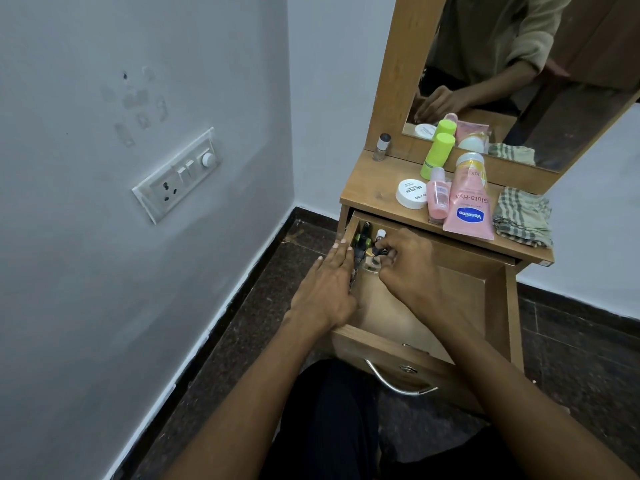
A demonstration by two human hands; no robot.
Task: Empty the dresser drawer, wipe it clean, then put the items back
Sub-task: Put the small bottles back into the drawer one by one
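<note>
Open drawer (491, 299), right hand (412, 268) pinching small bottles (379, 251), left hand (329, 282) flat on drawer's side

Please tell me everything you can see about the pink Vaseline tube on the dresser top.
The pink Vaseline tube looks like soft plastic, with a pale cap at its far end and a flat crimped end toward the camera. A blue oval logo and the words "Gluta-Hya" appear upside down. It lies on the wooden dresser top, its crimped end at the front edge above the open drawer. A small pink bottle sits against its left side; a checked cloth lies to its right. No hand touches it.

Small items (367, 247) in drawer (450, 303), half hidden by hands, unclear.
</note>
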